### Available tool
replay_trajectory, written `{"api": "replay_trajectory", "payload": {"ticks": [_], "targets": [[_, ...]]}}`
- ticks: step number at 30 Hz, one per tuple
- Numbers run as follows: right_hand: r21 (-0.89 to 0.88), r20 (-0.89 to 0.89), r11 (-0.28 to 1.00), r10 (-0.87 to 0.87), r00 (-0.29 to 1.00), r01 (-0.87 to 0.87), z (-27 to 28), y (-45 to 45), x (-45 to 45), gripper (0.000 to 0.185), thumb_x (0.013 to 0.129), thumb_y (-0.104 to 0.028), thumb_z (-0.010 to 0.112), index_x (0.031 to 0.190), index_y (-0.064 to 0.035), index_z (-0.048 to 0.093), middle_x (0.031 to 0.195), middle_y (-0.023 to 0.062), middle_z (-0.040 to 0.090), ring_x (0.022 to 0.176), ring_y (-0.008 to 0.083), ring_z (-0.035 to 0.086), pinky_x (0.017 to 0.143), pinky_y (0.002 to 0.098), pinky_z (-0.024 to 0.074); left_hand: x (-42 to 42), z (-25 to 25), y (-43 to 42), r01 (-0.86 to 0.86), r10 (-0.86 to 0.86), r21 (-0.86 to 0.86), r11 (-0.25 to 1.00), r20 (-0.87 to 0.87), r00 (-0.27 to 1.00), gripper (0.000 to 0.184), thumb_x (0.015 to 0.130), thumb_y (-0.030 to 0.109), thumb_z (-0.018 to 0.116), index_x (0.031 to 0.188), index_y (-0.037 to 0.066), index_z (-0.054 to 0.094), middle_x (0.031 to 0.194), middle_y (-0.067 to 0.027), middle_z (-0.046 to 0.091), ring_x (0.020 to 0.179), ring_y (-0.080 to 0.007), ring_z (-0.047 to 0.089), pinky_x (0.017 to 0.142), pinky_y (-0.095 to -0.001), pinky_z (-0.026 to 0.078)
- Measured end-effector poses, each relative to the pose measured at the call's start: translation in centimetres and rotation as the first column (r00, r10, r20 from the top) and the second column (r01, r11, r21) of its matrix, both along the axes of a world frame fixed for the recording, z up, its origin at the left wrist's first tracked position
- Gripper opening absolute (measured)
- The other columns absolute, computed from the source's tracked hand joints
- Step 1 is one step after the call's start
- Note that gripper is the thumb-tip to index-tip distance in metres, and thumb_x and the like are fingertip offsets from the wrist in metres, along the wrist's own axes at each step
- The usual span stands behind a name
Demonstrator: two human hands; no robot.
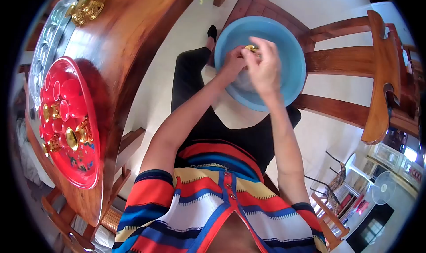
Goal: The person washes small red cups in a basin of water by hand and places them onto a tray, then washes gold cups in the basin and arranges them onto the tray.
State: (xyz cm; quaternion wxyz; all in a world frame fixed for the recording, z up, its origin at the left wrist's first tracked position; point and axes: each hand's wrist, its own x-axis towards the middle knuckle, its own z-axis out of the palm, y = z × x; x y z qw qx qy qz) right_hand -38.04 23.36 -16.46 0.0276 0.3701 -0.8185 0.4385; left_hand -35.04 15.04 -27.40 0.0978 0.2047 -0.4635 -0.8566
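Both my hands are over a blue basin [290,75] that stands on a wooden chair. A small gold cup [251,48] shows between them. My left hand [235,59] is closed round the cup's lower side, its fingers partly hidden. My right hand [265,68] is closed at the cup's rim, fingertips and thumb against it. Under my hands the basin holds something pale, perhaps water, that I cannot make out clearly.
On the wooden table [128,26] at the left lies a red tray [95,164] with several red cups [71,88] and gold cups [72,138]. Behind it are a clear tray of glasses [46,44] and gold pieces [86,11]. A chair back [341,59] rises right of the basin.
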Motion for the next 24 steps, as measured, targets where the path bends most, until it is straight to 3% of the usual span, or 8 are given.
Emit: {"api": "replay_trajectory", "payload": {"ticks": [2, 5, 10, 12, 14, 19, 23, 24], "targets": [[0.105, -0.006, 0.993, -0.05, 0.999, 0.05, -1.6, 2.3, -1.8, 0.034, 0.079, -0.018, 0.067, 0.108, -0.0022, 0.059, 0.105, 0.0167, 0.057, 0.094, 0.0316, 0.057, 0.082, 0.0394, 0.0464, -0.3, -0.2, 0.7, -0.023, 0.027, 0.048, 0.999, -0.077, 0.997, 0.027, 0.075, 0.005, 0.067, 0.102, 0.001, 0.06, 0.091, -0.0039, 0.06, 0.083, -0.0143, 0.06, 0.074, -0.0261, 0.05], [0.216, 0.021, 0.973, -0.083, 0.996, 0.077, -4.4, 3.2, -2.4, 0.04, 0.079, -0.023, 0.067, 0.11, -0.0002, 0.057, 0.105, 0.0178, 0.057, 0.095, 0.0338, 0.055, 0.085, 0.041, 0.0442, -0.5, -0.9, 1.5, -0.135, 0.081, -0.592, 0.794, -0.116, 0.99, 0.04, 0.067, 0.008, 0.073, 0.103, 0.001, 0.058, 0.093, -0.0082, 0.059, 0.086, -0.0189, 0.06, 0.076, -0.0316, 0.05], [0.18, 0.25, 0.982, -0.103, 0.963, 0.058, -6.2, 4.0, -3.8, 0.038, 0.079, -0.021, 0.066, 0.11, -0.0003, 0.058, 0.099, 0.0178, 0.059, 0.094, 0.0334, 0.057, 0.085, 0.0394, 0.0445, 0.2, 0.0, 1.6, -0.125, 0.047, -0.671, 0.731, -0.133, 0.99, 0.053, 0.069, 0.014, 0.076, 0.115, 0.002, 0.051, 0.101, -0.0115, 0.058, 0.093, -0.0217, 0.059, 0.079, -0.0325, 0.049], [0.089, 0.174, 0.987, -0.145, 0.974, 0.131, -5.7, 4.9, -5.2, 0.035, 0.079, -0.017, 0.067, 0.109, -0.0009, 0.058, 0.093, 0.0149, 0.06, 0.086, 0.0276, 0.06, 0.078, 0.0366, 0.0473, 0.5, 0.3, 1.1, -0.119, 0.044, -0.678, 0.725, -0.127, 0.991, 0.056, 0.073, 0.016, 0.075, 0.121, 0.003, 0.048, 0.106, -0.0127, 0.059, 0.097, -0.0226, 0.059, 0.081, -0.032, 0.049], [-0.133, 0.517, 0.979, -0.064, 0.854, 0.154, -2.7, 5.3, -6.1, 0.026, 0.084, -0.014, 0.065, 0.106, -0.0014, 0.059, 0.088, 0.0043, 0.059, 0.077, 0.0088, 0.057, 0.066, 0.0265, 0.0493, 0.1, -0.5, 0.5, -0.091, 0.084, -0.662, 0.744, -0.042, 0.996, 0.055, 0.076, 0.017, 0.072, 0.123, 0.004, 0.045, 0.109, -0.0136, 0.057, 0.098, -0.0228, 0.058, 0.082, -0.0325, 0.049], [-0.553, 0.74, 0.769, 0.277, 0.613, 0.319, 1.6, 6.1, -7.7, 0.018, 0.086, -0.014, 0.062, 0.102, -0.0042, 0.06, 0.091, 0.0024, 0.059, 0.079, 0.0089, 0.057, 0.061, 0.0246, 0.0481, -0.2, -0.2, 0.5, -0.08, 0.102, -0.555, 0.828, 0.009, 0.995, 0.048, 0.079, 0.014, 0.068, 0.121, 0.003, 0.046, 0.107, -0.012, 0.057, 0.095, -0.0206, 0.058, 0.08, -0.0318, 0.049], [-0.061, 0.578, 0.978, -0.128, 0.806, 0.199, -6.8, 6.4, -7.2, 0.015, 0.086, -0.012, 0.059, 0.1, -0.005, 0.06, 0.095, 0.006, 0.06, 0.083, 0.0179, 0.059, 0.068, 0.0301, 0.0484, -0.3, -0.5, 0.5, -0.064, 0.086, -0.546, 0.835, 0.014, 0.996, 0.044, 0.081, 0.012, 0.065, 0.12, 0.003, 0.047, 0.105, -0.011, 0.057, 0.093, -0.018, 0.059, 0.078, -0.0302, 0.049], [0.038, 0.147, 0.99, -0.141, 0.979, 0.137, -7.9, 6.4, -6.0, 0.014, 0.086, -0.01, 0.058, 0.099, -0.0049, 0.059, 0.096, 0.0083, 0.06, 0.086, 0.0224, 0.058, 0.073, 0.0332, 0.0473, -0.3, -0.9, 0.7, -0.056, 0.076, -0.551, 0.833, 0.014, 0.997, 0.044, 0.081, 0.012, 0.065, 0.12, 0.003, 0.047, 0.105, -0.011, 0.057, 0.093, -0.018, 0.059, 0.078, -0.0302, 0.049]]}}
